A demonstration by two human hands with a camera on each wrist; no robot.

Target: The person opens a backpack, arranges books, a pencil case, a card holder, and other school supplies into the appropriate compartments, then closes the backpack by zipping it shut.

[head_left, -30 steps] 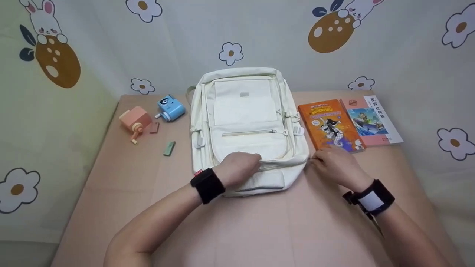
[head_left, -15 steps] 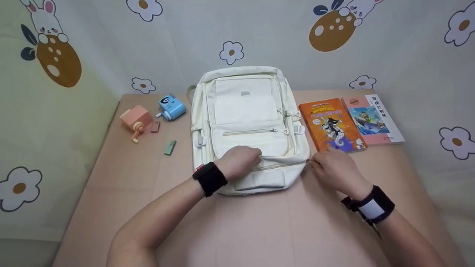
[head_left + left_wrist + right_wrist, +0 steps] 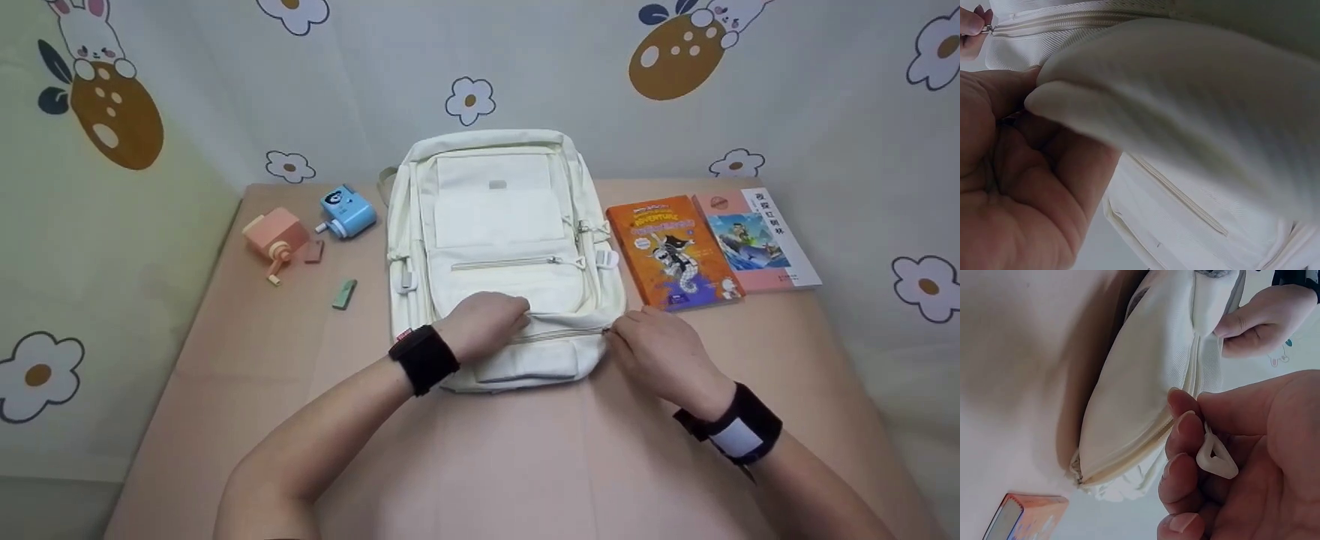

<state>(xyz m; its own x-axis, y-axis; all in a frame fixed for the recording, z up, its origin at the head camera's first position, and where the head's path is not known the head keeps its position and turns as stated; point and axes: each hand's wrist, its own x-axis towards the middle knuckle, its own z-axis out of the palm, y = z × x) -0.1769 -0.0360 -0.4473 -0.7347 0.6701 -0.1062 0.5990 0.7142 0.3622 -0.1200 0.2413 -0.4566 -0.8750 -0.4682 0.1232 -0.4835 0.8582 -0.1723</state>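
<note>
A cream backpack [image 3: 491, 217] lies front side up on the table. My left hand [image 3: 486, 326] pinches a fold of its fabric [image 3: 1174, 107] above the lower front zipper [image 3: 559, 335]. At the lower right edge of the bag, my right hand [image 3: 667, 356] pinches a zipper pull; its pale triangular tab [image 3: 1217, 458] hangs inside the curled fingers in the right wrist view. The metal slider shows by the right fingertips at the top left of the left wrist view. What lies inside the pocket is hidden.
Right of the bag lie an orange book [image 3: 675, 255] and a pink-and-white book [image 3: 757, 240]. On the left are a pink crank pencil sharpener [image 3: 276, 236], a blue one [image 3: 347, 212], a small pink block [image 3: 314, 252] and a green block [image 3: 344, 295].
My right hand has moved left and slightly down along the lower zipper with the pull. The left hand has risen slightly, still gripping the fabric.
</note>
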